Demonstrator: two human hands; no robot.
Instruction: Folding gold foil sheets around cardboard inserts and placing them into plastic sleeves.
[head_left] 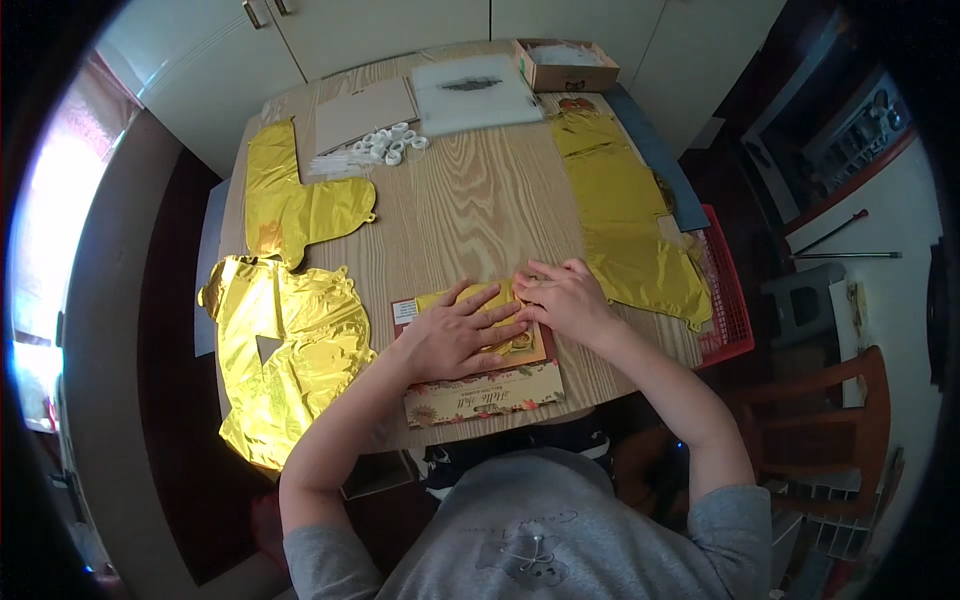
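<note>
In front of me at the table's near edge lies a flat cardboard package (485, 397) with a leaf-patterned cream flap and an orange-red part. A folded piece of gold foil balloon (432, 300) rests on it, largely covered by my hands. My left hand (457, 333) lies flat over the foil with its fingers spread. At the foil's right edge, my right hand (562, 300) has bent fingers closed against it; the fingertips are partly hidden.
Flat gold foil balloons lie at left (300, 205), near left (290, 350) and right (630, 220). Farther back are white ribbon rolls (390, 143), a grey-beige board (365, 112), a translucent white sheet (475, 95) and an open box (567, 75). A red basket (728, 290) stands beyond the right edge.
</note>
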